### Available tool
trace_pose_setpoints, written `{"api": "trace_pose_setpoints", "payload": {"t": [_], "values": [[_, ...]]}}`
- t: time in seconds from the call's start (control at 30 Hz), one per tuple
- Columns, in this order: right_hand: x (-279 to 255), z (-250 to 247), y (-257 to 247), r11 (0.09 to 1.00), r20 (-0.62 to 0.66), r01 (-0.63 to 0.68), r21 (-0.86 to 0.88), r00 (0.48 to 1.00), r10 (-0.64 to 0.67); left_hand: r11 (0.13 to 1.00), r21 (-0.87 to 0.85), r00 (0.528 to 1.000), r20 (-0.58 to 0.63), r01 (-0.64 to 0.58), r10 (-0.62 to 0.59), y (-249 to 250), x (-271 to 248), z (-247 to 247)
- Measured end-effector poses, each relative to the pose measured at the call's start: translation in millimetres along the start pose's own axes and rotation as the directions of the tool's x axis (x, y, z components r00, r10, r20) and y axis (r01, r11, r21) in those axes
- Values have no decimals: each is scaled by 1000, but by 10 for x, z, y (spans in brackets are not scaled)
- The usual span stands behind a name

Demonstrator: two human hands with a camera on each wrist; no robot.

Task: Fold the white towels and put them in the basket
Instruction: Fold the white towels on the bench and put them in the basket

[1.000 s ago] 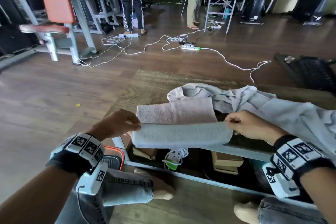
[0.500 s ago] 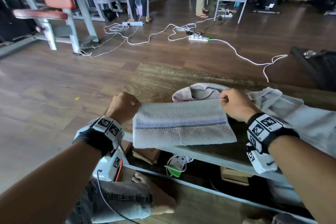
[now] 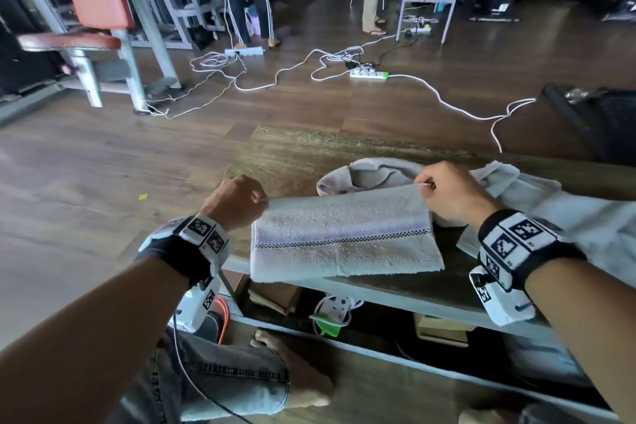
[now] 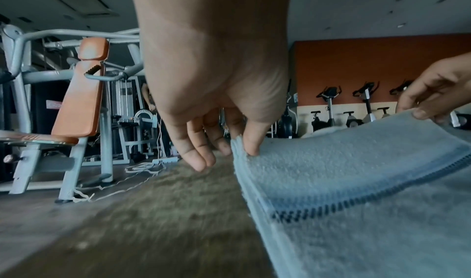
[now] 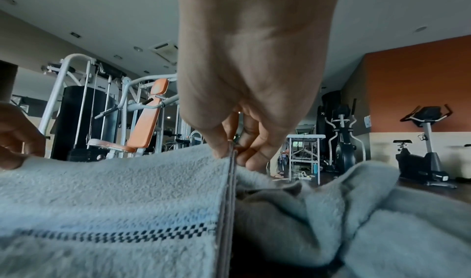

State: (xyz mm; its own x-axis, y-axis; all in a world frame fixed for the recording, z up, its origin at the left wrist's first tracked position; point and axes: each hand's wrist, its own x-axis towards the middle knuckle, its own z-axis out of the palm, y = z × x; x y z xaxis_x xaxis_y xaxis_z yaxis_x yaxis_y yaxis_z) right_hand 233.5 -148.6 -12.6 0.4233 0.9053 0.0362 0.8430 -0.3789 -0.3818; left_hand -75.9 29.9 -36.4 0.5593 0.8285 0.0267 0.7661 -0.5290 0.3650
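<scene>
A white towel [image 3: 344, 237] with a dark checked stripe lies folded on the wooden table [image 3: 296, 155], its near edge at the table's front. My left hand [image 3: 237, 201] pinches the towel's far left corner [image 4: 239, 147] between thumb and fingers. My right hand [image 3: 447, 191] pinches the far right corner [image 5: 230, 151], where the folded layers meet. The far edge is lifted slightly off the table. A heap of unfolded white towels [image 3: 516, 196] lies behind and to the right [image 5: 356, 212]. No basket is in view.
Under the table are cardboard boxes [image 3: 440, 330] and a white power strip [image 3: 335, 311]. Cables and a socket strip [image 3: 368, 73] lie on the floor beyond. A gym bench [image 3: 96, 10] stands at far left, and two people stand at the back. A black object [image 3: 605, 113] is at right.
Both hands carried the towel's near edge away from me and over, so the striped half now lies on top. The hands now hold the far corners instead of the near ones.
</scene>
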Motion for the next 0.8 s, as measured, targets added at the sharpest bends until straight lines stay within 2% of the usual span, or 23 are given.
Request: {"api": "trace_pose_setpoints", "payload": {"t": [0.07, 0.13, 0.27, 0.33, 0.4, 0.43, 0.5, 0.57, 0.63, 0.73, 0.8], "values": [[-58, -199, 18, 1000, -53, -10, 10, 999, 10, 999, 8, 999, -34, -40, 41, 149, 13, -182], [-109, -399, 42, 999, -132, -17, 35, 991, 22, 998, -4, 990, -126, -68, 67, 301, 41, -377], [-307, -705, 89, 997, -380, 39, 62, 925, -13, 986, -104, 933, -351, -128, 84, 567, -12, -668], [-503, -705, 154, 985, -396, 90, 148, 918, -24, 980, -140, 912, -403, -144, 77, 639, -142, -664], [-739, -561, 286, 971, -317, 115, 211, 947, -43, 977, -147, 931, -355, -152, 91, 611, -314, -508], [-861, -461, 363, 969, -240, 113, 218, 969, -59, 980, -142, 954, -283, -139, 95, 541, -397, -364], [-1094, -195, 513, 977, -7, 46, 208, 999, -46, 989, -119, 995, -64, -87, 80, 378, -581, -40], [-1268, 94, 624, 979, 152, -60, 194, 988, 31, 991, -132, 997, 74, -21, 31, 295, -765, 265], [-1381, 332, 674, 969, 103, -146, 200, 986, 128, 991, -112, 997, 48, 67, -62, 318, -897, 482], [-1436, 490, 654, 936, -38, -266, 232, 959, 282, 976, -142, 978, -103, 168, -183, 380, -941, 656], [-1439, 500, 603, 929, -92, -282, 238, 946, 311, 966, -154, 966, -118, 209, -228, 392, -924, 715]]}}
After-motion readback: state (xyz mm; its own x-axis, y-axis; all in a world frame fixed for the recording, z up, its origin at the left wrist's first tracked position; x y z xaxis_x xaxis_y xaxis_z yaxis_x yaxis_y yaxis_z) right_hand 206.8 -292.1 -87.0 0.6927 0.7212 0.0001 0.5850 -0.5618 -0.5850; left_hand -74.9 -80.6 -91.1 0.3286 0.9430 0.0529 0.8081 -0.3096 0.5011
